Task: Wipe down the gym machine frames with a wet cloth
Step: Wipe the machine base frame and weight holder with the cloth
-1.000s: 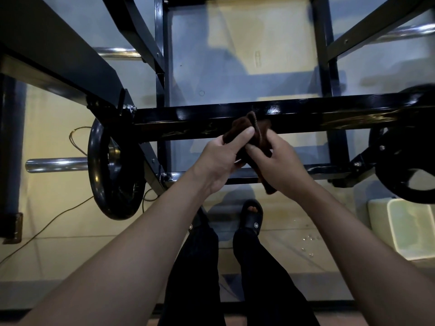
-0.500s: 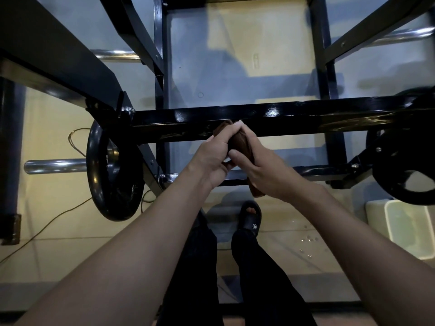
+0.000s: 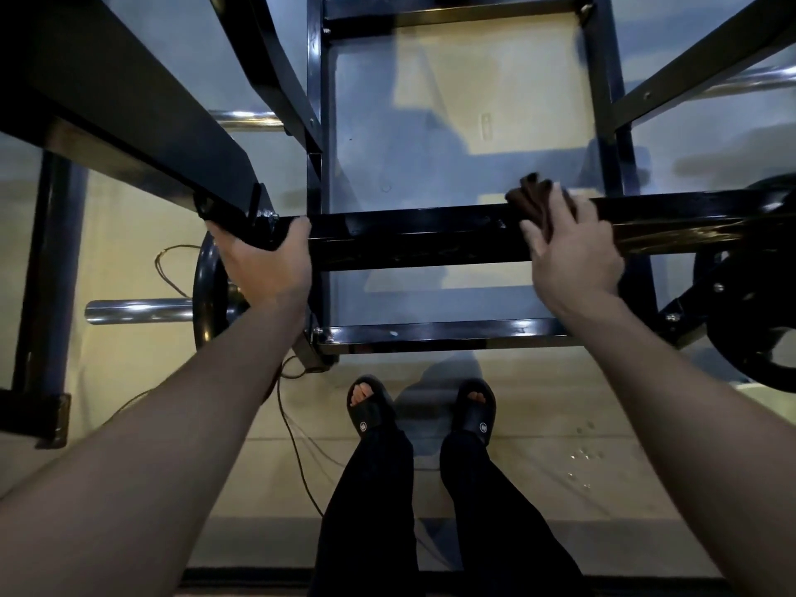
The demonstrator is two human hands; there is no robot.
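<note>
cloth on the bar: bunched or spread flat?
Bunched: the cloth sits in dark folds under the right hand on the crossbar.

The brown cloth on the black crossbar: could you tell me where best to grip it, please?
Probably by the bunched folds of the brown cloth that stick out past the right hand, coming from above and the far side; the black crossbar backs its underside, so only that free edge offers a grip.

Both arms reached forward — hands set well apart.
The left hand point(image 3: 262, 262) curled its fingers and thumb around the crossbar point(image 3: 413, 239); the right hand point(image 3: 573, 247) pressed flat, fingers straight, on the cloth point(image 3: 532, 200).
</note>
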